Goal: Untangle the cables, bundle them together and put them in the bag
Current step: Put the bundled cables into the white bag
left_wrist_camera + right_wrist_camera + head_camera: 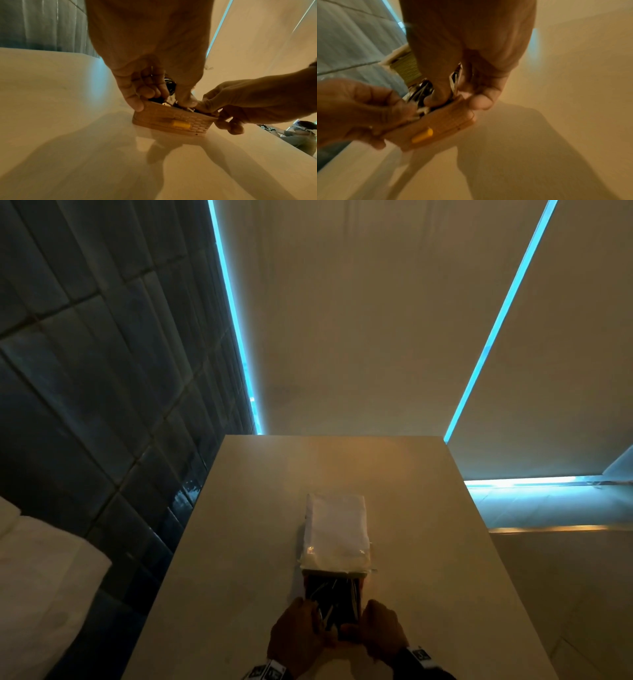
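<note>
**Reaching Into the Basket: Cables Not Yet Freed**

Working at the near end of the desk (411,508), both hands are set on a small woven-pattern basket (171,120) holding the tangled cables (330,597). The left hand (296,635) has its fingers curled over the basket's left rim, thumb pressed down among the cables. The right hand (380,633) pinches the right rim, thumb inside the basket.

Risk, as judged: the cables look densely packed, dark and light strands crossing. A sharp pull could lift the whole basket or tighten the knots, since connectors may catch on one another or on the rim. The right wrist view is blurred, so exact strand contact cannot be confirmed.

Position: the cables lie directly between the two hands, inside the basket. The white bag (337,525) lies flat just beyond the basket, touching or nearly touching its far edge, and still holds none of them.
</note>
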Motion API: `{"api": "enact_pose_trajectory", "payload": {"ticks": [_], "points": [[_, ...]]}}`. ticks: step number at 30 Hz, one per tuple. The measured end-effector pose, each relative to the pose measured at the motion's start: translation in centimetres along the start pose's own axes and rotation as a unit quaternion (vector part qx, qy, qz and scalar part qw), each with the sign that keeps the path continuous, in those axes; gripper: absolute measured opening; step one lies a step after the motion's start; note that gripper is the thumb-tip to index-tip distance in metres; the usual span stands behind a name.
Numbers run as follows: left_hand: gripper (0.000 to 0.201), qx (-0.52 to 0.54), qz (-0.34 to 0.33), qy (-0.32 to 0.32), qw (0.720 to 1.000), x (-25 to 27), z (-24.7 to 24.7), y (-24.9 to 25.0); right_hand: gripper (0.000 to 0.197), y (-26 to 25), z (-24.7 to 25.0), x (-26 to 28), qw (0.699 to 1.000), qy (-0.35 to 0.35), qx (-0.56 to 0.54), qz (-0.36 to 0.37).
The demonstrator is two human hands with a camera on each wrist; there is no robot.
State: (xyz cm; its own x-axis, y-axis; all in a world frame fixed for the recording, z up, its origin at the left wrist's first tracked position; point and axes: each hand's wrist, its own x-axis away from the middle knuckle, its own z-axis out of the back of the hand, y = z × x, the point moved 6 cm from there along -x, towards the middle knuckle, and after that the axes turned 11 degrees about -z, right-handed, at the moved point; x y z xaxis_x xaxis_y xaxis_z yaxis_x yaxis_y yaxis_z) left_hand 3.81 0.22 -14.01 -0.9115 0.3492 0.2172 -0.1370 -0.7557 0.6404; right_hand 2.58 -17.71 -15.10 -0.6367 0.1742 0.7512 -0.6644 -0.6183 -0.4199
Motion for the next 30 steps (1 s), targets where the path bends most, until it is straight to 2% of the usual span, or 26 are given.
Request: {"api": "enact_pose_trajectory", "payload": {"ticks": [2, 4, 11, 17, 23, 27, 30], "points": [[0.040, -0.006, 0.014, 0.002, 1.000, -0.3, 0.1, 0.0, 0.061, 0.2, -0.2, -0.5, 0.999, -0.031, -0.012, -0.027], [0.037, -0.001, 0.023, 0.006, 1.000, -0.6, -0.1, -0.3, 0.048, 0.1, -0.3, -0.7, 0.999, -0.038, -0.022, -0.022], [0.033, 0.045, 0.017, 0.035, 0.998, -1.2, -0.2, -1.1, 0.041, -0.5, 0.1, -1.2, 1.000, 0.020, -0.017, -0.011], [0.033, 0.055, 0.001, 0.091, 0.994, -1.9, 0.7, -0.5, 0.039, -0.9, 0.7, -1.4, 0.995, 0.086, -0.044, -0.017], [0.008, 0.072, -0.024, 0.129, 0.989, -2.2, 1.2, -0.5, 0.031, -0.6, 0.7, -1.5, 0.984, 0.112, -0.142, -0.007], [0.023, 0.086, -0.027, 0.137, 0.986, -2.4, 1.2, -0.7, 0.032, -0.6, 0.6, -1.5, 0.977, 0.117, -0.181, -0.006], [0.021, 0.076, -0.039, 0.117, 0.989, -2.5, 1.0, -0.5, 0.032, -0.6, 1.4, -1.7, 0.971, 0.131, -0.200, 0.000]]}}
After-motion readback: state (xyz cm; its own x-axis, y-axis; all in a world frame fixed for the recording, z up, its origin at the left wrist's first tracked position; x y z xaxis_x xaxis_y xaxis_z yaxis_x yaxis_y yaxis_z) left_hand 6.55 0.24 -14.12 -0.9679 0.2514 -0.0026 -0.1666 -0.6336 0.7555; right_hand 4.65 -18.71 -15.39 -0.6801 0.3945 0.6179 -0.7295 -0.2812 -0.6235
